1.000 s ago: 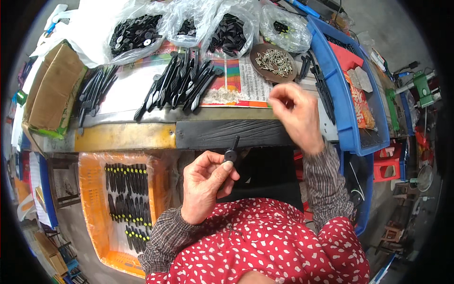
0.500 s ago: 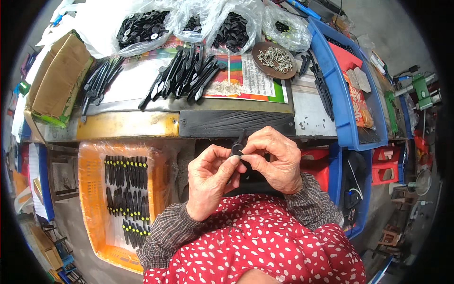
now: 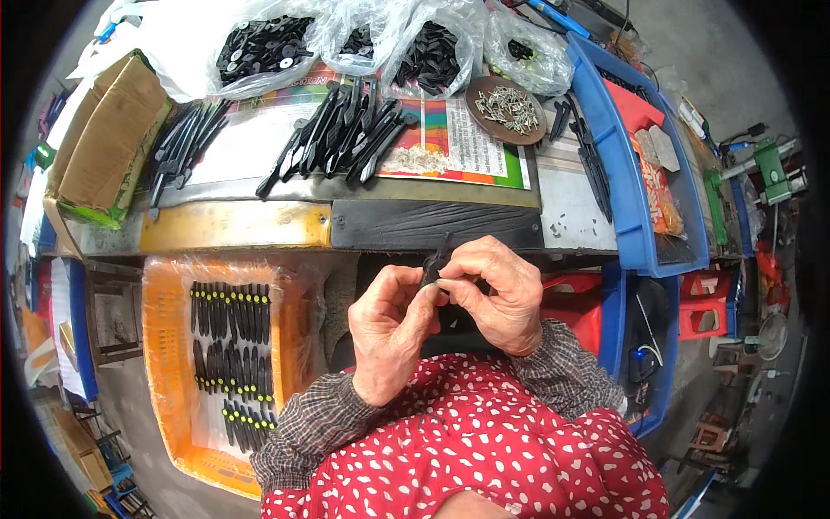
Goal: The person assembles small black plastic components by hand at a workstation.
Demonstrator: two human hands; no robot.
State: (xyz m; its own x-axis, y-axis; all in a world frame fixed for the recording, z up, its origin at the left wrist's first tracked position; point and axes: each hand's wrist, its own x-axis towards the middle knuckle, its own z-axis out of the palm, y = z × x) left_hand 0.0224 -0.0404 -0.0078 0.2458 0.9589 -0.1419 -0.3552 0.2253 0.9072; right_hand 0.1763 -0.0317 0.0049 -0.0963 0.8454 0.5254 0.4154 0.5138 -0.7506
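1. Pinching a small black part [image 3: 436, 262] between thumb and forefinger, the left hand [image 3: 383, 324] has its other fingers curled in behind.
2. The right hand [image 3: 501, 294] meets it there, thumb and forefinger tips close together at the part; whether they grip it or only press on it, I cannot tell, because the fingers hide the spot.
3. The part is in front of the near edge of the bench [image 3: 571, 227], above the lap, with a thin end pointing away from the body.
4. On the bench, beyond the hands, lies a pile of black strips [image 3: 337, 138]; to its right is a brown dish [image 3: 522, 138] of small metal pins [image 3: 507, 110].
5. Clear plastic bags [image 3: 478, 43] of black pieces line the back, with a cardboard box [image 3: 108, 138] at the left and a blue tray [image 3: 638, 208] at the right.
6. Below the bench, to the left, an orange crate [image 3: 167, 398] holds rows of black pieces with yellow-green dots.
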